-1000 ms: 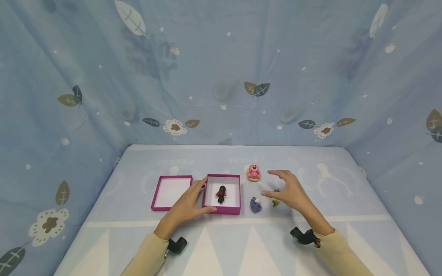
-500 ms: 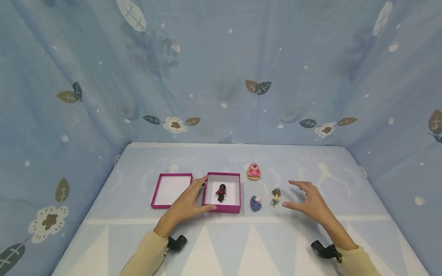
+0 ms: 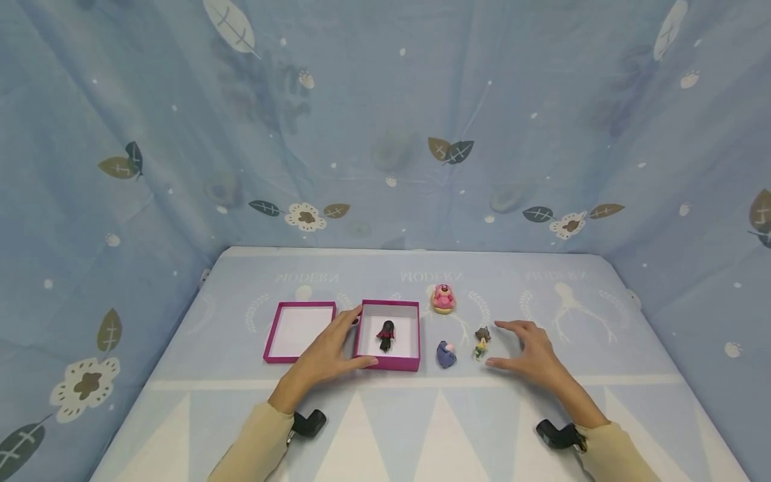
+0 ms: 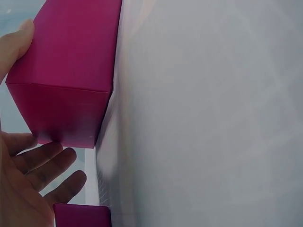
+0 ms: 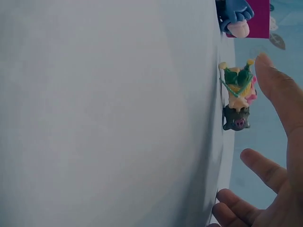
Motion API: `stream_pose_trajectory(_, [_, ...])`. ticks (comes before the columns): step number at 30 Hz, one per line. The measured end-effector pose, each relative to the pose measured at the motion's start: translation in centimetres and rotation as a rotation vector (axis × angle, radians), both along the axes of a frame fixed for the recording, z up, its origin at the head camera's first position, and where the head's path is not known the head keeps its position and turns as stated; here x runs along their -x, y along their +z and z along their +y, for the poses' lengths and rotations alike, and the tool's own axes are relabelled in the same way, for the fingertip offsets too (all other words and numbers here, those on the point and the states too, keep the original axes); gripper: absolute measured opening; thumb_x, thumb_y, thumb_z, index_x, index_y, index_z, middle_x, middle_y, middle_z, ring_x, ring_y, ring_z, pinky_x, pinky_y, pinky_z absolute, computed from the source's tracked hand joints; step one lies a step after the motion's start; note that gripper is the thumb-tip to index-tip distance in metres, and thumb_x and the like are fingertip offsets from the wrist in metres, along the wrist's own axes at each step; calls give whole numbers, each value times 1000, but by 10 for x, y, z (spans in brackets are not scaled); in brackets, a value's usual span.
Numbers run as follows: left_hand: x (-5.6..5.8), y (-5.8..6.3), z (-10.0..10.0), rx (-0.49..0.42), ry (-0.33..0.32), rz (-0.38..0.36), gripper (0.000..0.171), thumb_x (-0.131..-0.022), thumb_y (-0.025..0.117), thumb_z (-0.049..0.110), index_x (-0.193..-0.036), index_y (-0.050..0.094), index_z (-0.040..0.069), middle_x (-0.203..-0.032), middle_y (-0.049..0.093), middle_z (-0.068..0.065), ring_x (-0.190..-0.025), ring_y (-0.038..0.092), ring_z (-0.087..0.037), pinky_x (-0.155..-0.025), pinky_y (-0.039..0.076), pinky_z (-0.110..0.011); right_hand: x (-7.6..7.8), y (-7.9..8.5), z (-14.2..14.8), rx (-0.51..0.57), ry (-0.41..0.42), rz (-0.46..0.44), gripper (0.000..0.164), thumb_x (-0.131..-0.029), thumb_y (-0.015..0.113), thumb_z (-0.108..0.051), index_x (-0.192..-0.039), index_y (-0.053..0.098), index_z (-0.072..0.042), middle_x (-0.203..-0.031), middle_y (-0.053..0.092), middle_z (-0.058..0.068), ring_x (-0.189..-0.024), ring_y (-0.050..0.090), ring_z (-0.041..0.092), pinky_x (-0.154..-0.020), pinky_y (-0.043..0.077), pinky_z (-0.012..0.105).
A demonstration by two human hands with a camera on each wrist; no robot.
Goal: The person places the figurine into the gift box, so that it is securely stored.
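My left hand [image 3: 326, 352] holds the left side of a magenta box [image 3: 391, 363], its thumb on the front wall and its fingers toward the back corner. Inside the white-lined box lies a small dark figurine [image 3: 386, 335] with red trim. My right hand [image 3: 533, 355] is apart from everything, thumb and fingers spread. Just left of it lies a figurine with grey hair and a green and yellow body [image 3: 481, 344]; the right wrist view shows this figurine [image 5: 237, 94] near my thumb. A blue figurine [image 3: 446, 355] lies between it and the box.
The magenta box lid [image 3: 300, 332] lies inside up, left of the box and partly behind my left hand. A pink bear figurine [image 3: 443, 299] stands farther back, right of the box. Blue patterned cloth [image 3: 385, 134] rises behind the table [image 3: 397, 415].
My right hand has drawn back to the right from over the grey-haired figurine, then come slightly back left, uncovering it. My left hand and the box have stayed put.
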State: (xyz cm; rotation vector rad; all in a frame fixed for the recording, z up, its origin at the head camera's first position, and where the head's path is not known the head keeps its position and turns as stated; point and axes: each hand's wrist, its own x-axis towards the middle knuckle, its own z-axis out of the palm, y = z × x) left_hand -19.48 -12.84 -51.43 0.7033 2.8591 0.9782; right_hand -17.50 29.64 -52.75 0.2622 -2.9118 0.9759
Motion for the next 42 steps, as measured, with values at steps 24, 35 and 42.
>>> stream_pose_trajectory(24, [-1, 1, 0, -8, 1, -4, 109, -74, 72, 68, -157, 23, 18, -154, 38, -8, -141, 40, -27, -112, 38, -52, 11, -4, -13, 5, -9, -25, 71, -68, 87, -43, -128, 63, -14, -136, 41, 26, -120, 36, 46, -93, 27, 63])
stream_pose_trajectory(35, [1, -1, -1, -2, 1, 4, 109, -74, 71, 69, -157, 21, 19, -154, 38, -8, -141, 40, -27, -113, 37, -51, 11, -3, -20, 15, 22, -37, 68, -72, 86, -38, -129, 62, -12, -139, 38, 29, -124, 31, 50, -92, 24, 66])
stream_pose_trajectory(42, [0, -1, -1, -3, 4, -7, 109, -74, 71, 69, -157, 22, 18, -154, 38, -9, -141, 40, -28, -112, 37, -53, 11, -4, -23, 21, 10, -32, 70, -71, 86, -40, -128, 60, -8, -139, 39, 28, -124, 33, 50, -91, 25, 65])
